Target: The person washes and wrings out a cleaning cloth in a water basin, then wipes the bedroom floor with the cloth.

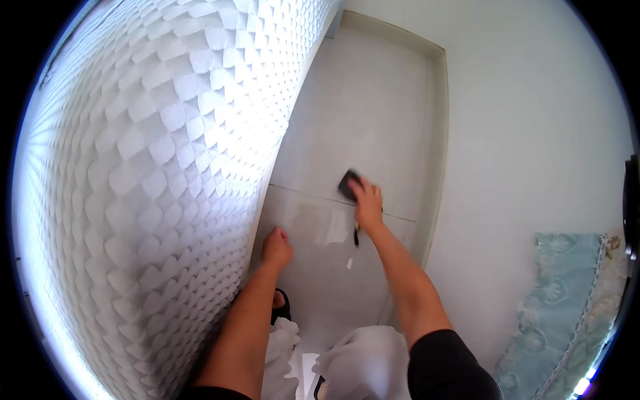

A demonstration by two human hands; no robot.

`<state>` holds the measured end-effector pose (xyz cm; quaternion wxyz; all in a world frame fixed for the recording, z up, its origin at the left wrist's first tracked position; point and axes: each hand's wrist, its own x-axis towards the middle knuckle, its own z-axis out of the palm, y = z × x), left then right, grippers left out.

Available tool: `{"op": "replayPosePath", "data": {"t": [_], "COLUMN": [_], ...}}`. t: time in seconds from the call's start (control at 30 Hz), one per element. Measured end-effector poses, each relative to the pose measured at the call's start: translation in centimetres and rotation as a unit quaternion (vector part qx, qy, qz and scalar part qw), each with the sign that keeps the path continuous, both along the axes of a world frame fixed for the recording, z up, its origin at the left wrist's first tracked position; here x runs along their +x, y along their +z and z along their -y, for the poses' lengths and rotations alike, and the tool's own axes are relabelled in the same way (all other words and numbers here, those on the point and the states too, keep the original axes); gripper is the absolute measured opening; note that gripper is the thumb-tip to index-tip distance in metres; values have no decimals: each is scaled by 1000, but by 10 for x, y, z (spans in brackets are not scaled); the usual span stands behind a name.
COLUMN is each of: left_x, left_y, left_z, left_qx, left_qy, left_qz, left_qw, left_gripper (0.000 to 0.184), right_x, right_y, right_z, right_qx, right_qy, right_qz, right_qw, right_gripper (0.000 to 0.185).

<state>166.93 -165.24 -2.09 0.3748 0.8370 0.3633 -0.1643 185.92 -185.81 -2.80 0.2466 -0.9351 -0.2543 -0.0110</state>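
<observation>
R hand [367, 205] grips a dark obj [349, 185] at/near the floor [360, 113] seam; L hand [277, 248], fingers curled closed, is nr the white textured cover [167, 167], well apart from R hand.

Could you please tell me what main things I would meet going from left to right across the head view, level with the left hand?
White textured covering, left hand, short black strap end, right forearm, white wall, pale green patterned cloth.
</observation>
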Motion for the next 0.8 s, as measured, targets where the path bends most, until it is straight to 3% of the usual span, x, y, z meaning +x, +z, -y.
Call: {"op": "replayPosePath", "data": {"t": [0.03, 0.13, 0.2, 0.3, 0.37, 0.43, 0.47, 0.5, 0.63, 0.73, 0.8], "left_x": [-6, -15, -12, -7, -8, -13, -14, -15, -32, -23, -16], "left_y": [-7, -8, 1, 21, 26, 26, 25, 23, 6, 16, 21], "left_z": [2, 2, 6, 11, 15, 16, 17, 16, 10, 8, 6], "left_qx": [18, 16, -4, -17, -12, -16, -17, -10, 45, 44, 38], "left_qy": [5, -14, -22, -20, -10, 3, 10, 17, 21, 36, 45], "left_qz": [13, -6, -23, -39, -56, -57, -57, -65, -54, -17, 2], "left_qw": [1000, 1000, 999, 999, 998, 998, 998, 998, 997, 998, 998], "left_gripper": [13, 13, 14, 14, 13, 15, 17, 18, 23, 21, 20], "right_x": [12, -25, -84, -94, -56, -18, -9, -2, -61, -125, -131], "right_y": [-9, -15, -20, -12, -21, 2, 2, -13, -18, -16, 1], "right_z": [-25, -64, -42, 5, -6, -50, -77, -103, -116, -40, 16], "right_qx": [7, -30, -52, -42, -127, -69, -6, -9, -109, -109, -112], "right_qy": [-53, 98, 270, 446, 398, 150, 39, 2, 282, 462, 560], "right_qz": [-8, -27, 42, -56, 29, -58, -34, -24, 17, 27, -32], "right_qw": [999, 994, 961, 893, 908, 985, 999, 1000, 953, 880, 820], "right_gripper": [55, 48, 41, 39, 44, 54, 54, 55, 51, 45, 42]}}
